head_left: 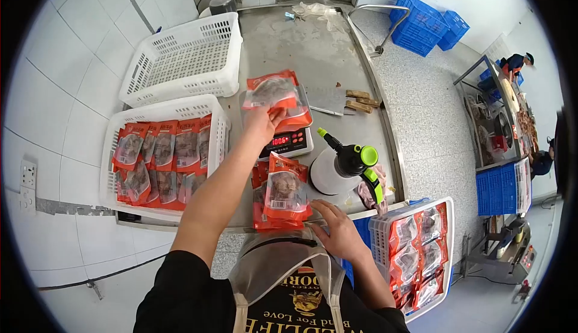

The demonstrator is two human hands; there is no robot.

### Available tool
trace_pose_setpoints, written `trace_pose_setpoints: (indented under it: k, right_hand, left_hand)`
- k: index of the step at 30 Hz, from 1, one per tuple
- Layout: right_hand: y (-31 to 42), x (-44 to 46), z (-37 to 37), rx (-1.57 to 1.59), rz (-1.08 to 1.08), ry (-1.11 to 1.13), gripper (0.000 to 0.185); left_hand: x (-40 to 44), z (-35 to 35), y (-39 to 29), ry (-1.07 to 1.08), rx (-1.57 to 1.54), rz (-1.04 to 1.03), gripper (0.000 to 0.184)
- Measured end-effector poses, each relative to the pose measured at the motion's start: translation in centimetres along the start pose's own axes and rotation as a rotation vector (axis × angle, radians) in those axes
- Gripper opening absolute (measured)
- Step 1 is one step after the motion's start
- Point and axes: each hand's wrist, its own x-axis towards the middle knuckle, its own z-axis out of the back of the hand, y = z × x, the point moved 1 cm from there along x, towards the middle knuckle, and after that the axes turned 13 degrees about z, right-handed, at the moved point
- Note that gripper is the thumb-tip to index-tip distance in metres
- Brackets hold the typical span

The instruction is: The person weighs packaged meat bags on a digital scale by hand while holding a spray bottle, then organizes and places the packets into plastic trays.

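Pinching the near edge of a red-and-clear packet (271, 90), my left hand (264, 124) has its fingers closed on it, though the thumb is hidden from me. I have the packet over the scale (305, 143), whose red digits are lit; more red packaging shows just beneath, and I cannot tell whether the two touch. Down by my apron, my right hand (338, 232) lies with its fingers loosely apart and nothing gripped, the fingertips at the right edge of a stack of packets (284, 193); whether they press on it I cannot tell. Just beside that stack stands a spray bottle (330, 174) with a black and green head. Beyond the scale, a broad cleaver blade (325, 99) lies flat near some wooden handles (361, 106). All of this sits on the metal table (289, 41). To my left, the nearer white crate (220, 133) holds upright rows of the same packets, and the farther white crate (186, 87) is just past it. Low on my right, another basket (380, 235) bears more packets. Farther off, blue crates (421, 23) stand on the floor, and a co-worker (513, 65) is at another bench.
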Motion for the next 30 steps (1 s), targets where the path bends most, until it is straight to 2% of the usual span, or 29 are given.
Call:
trace_pose_setpoints:
  k: [3,4,7,10,15,21,26,30]
  right_hand:
    - [-0.7,-0.7,1.0,-0.008,-0.021,0.041,0.05]
    - [-1.0,-1.1,1.3,0.006,-0.04,0.048,0.05]
    - [-2.3,-2.8,1.1,0.025,-0.101,0.058,0.051]
    - [-3.7,-3.7,0.5,0.017,-0.141,0.107,0.05]
    - [-4.6,-3.5,0.1,0.045,-0.116,0.163,0.048]
    - [-5.3,-2.9,-0.1,0.116,-0.122,0.205,0.043]
    - [-5.3,-2.7,-0.1,0.16,-0.152,0.219,0.042]
    - [-5.8,-3.0,-0.2,0.137,-0.174,0.221,0.042]
  left_hand:
    - [-0.8,0.8,2.2,-0.033,0.058,0.078,0.028]
    - [-2.3,0.7,2.2,0.046,0.141,0.05,0.032]
    - [-6.3,2.2,1.8,0.064,0.404,0.073,0.035]
    - [-9.6,4.3,2.4,0.016,0.499,0.139,0.033]
    - [-13.4,8.0,4.1,-0.043,0.528,0.179,0.034]
    - [-15.3,10.2,2.8,-0.163,0.384,0.176,0.032]
    - [-14.2,10.3,-0.2,-0.187,0.363,0.081,0.034]
    - [-11.2,9.2,-2.0,-0.184,0.369,0.079,0.046]
